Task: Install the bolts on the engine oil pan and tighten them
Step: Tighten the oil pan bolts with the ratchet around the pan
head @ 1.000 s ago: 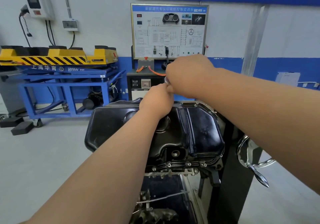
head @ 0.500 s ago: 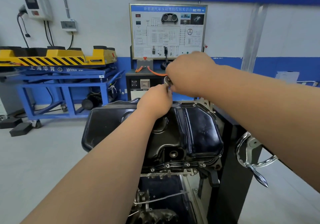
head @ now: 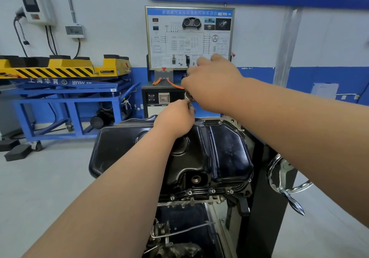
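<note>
One wrench (head: 188,97): left hand (head: 175,119), right hand (head: 212,85).

White characters 上海华育 stood on the blue side rail of the lift table (head: 60,82) at far left, beside them Latin letters beginning "HV", the rest blurred, header 新能源汽车永磁电机控制实训台 ran along the blue top strip of the training board (head: 189,38) at the far wall, its smaller labels were too fine to read
</note>
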A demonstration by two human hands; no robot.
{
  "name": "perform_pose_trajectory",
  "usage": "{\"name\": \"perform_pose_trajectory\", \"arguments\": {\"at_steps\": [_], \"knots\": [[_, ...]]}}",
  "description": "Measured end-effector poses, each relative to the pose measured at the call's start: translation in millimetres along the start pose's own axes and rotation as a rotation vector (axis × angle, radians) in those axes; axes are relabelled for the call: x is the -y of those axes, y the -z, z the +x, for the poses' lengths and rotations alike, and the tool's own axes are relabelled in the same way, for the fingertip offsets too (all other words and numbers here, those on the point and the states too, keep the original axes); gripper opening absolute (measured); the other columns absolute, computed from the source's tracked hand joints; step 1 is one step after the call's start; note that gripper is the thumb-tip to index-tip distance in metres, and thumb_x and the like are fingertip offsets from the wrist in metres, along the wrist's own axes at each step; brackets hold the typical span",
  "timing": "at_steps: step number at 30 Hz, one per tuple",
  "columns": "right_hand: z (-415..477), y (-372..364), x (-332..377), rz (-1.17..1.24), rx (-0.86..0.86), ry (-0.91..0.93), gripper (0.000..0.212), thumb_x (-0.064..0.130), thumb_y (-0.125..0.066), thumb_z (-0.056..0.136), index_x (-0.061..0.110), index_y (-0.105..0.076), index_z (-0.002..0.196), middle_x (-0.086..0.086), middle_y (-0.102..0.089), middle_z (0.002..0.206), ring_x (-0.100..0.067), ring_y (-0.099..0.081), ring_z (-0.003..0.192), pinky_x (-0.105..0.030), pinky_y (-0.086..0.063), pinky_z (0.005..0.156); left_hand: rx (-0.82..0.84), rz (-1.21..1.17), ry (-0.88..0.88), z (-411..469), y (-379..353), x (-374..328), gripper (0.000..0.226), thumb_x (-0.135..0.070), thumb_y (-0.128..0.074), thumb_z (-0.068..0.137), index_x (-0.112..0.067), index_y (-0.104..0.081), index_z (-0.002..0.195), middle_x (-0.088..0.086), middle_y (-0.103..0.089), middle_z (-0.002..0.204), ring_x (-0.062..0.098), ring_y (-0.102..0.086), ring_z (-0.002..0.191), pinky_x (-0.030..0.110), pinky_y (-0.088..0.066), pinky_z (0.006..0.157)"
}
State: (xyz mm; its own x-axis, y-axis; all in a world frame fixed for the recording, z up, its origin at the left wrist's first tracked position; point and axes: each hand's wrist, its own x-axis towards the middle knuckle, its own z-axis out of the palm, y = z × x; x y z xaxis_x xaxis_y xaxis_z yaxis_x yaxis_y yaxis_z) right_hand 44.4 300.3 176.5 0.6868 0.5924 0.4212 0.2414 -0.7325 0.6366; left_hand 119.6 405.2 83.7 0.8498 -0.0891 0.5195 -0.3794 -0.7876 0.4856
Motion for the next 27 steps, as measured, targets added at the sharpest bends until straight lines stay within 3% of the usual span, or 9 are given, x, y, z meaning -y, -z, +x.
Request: {"name": "perform_pose_trajectory", "arguments": {"at_steps": [2, 5, 8, 11, 14, 18, 21, 24, 27], "knots": [[0.9, -3.0, 1.3, -0.039, -0.016, 0.022, 0.01, 0.015, -0.049, 0.091, 0.017, -0.058, 0.094, -0.002, -0.054, 0.093, -0.025, -0.05, 0.099, -0.039, -0.031, 0.084, -0.012, -0.004, -0.023, -0.4, 0.5, -0.2, 0.039, -0.016, -0.041, 0.094, -0.025, -0.031, 0.058, -0.006, -0.037, 0.054, 0.014, -0.036, 0.051, 0.029, -0.023, 0.046], [-1.0, -10.7, 7.1, 0.076, 0.072, -0.128, 0.03, 0.035, -0.045, 0.093, 0.017, -0.04, 0.07, 0.002, -0.036, 0.067, -0.02, -0.042, 0.063, -0.032, -0.031, 0.069, 0.032, 0.057, -0.034, -1.9, 2.4, -0.9, 0.034, -0.004, -0.042, 0.084, -0.021, -0.034, 0.056, -0.006, -0.039, 0.056, 0.027, -0.042, 0.057, 0.03, -0.03, 0.05], [-2.9, -14.0, 10.4, 0.222, 0.123, -0.277, 0.034, 0.046, -0.043, 0.092, 0.018, -0.035, 0.074, 0.001, -0.03, 0.066, -0.023, -0.041, 0.068, -0.028, -0.027, 0.051, 0.095, 0.099, -0.026, -1.0, 2.2, 0.0, 0.026, -0.003, -0.044, 0.083, -0.02, -0.047, 0.063, -0.006, -0.046, 0.064, 0.023, -0.048, 0.067, 0.029, -0.038, 0.06], [-1.8, -7.5, 4.7, 0.114, 0.081, -0.126, 0.024, 0.026, -0.049, 0.093, 0.018, -0.04, 0.072, 0.0, -0.045, 0.075, -0.022, -0.045, 0.077, -0.033, -0.031, 0.072, 0.069, 0.059, -0.039, 2.5, 1.4, -0.2, 0.032, -0.01, -0.042, 0.091, -0.018, -0.04, 0.06, -0.004, -0.043, 0.058, 0.017, -0.041, 0.055, 0.029, -0.029, 0.049], [2.6, -5.3, -3.5, -0.025, 0.015, 0.036, 0.013, 0.013, -0.051, 0.09, 0.021, -0.058, 0.098, -0.002, -0.057, 0.103, -0.025, -0.046, 0.105, -0.04, -0.032, 0.087, 0.054, 0.019, -0.012, 3.9, 1.4, 2.1, 0.03, -0.021, -0.041, 0.096, -0.023, -0.043, 0.067, -0.005, -0.047, 0.062, 0.01, -0.044, 0.057, 0.029, -0.03, 0.051], [2.7, -13.1, 3.9, 0.087, 0.078, -0.111, 0.028, 0.034, -0.046, 0.093, 0.017, -0.04, 0.071, 0.002, -0.042, 0.07, -0.019, -0.042, 0.064, -0.033, -0.031, 0.069, 0.072, -0.017, 0.055, 6.3, -0.2, -0.3, 0.033, -0.009, -0.041, 0.091, -0.022, -0.042, 0.061, -0.002, -0.048, 0.062, 0.022, -0.046, 0.061, 0.032, -0.035, 0.053], [0.6, -19.0, 4.1, 0.258, 0.177, -0.277, 0.038, 0.055, -0.038, 0.091, 0.019, -0.04, 0.079, 0.0, -0.038, 0.071, -0.023, -0.045, 0.072, -0.032, -0.032, 0.059, 0.124, -0.012, 0.13, 7.1, -1.6, -1.8, 0.023, -0.005, -0.042, 0.089, -0.019, -0.05, 0.074, 0.004, -0.054, 0.079, 0.027, -0.052, 0.073, 0.035, -0.043, 0.067], [-0.5, -15.0, 1.9, 0.129, 0.057, -0.112, 0.025, 0.034, -0.046, 0.093, 0.017, -0.041, 0.075, 0.003, -0.038, 0.069, -0.02, -0.045, 0.067, -0.028, -0.031, 0.06, 0.058, 0.043, 0.085, 5.3, -3.5, 0.4, 0.03, -0.011, -0.039, 0.089, -0.022, -0.036, 0.062, 0.0, -0.046, 0.066, 0.015, -0.041, 0.057, 0.032, -0.034, 0.058], [2.1, -10.9, -3.4, -0.002, -0.003, 0.048, 0.01, 0.015, -0.047, 0.091, 0.021, -0.054, 0.095, 0.0, -0.053, 0.09, -0.024, -0.047, 0.095, -0.037, -0.029, 0.076, 0.072, 0.073, 0.03, 3.5, -1.1, 3.2, 0.032, -0.022, -0.037, 0.096, -0.023, -0.033, 0.064, -0.004, -0.044, 0.064, 0.012, -0.041, 0.058, 0.032, -0.034, 0.058]]}}
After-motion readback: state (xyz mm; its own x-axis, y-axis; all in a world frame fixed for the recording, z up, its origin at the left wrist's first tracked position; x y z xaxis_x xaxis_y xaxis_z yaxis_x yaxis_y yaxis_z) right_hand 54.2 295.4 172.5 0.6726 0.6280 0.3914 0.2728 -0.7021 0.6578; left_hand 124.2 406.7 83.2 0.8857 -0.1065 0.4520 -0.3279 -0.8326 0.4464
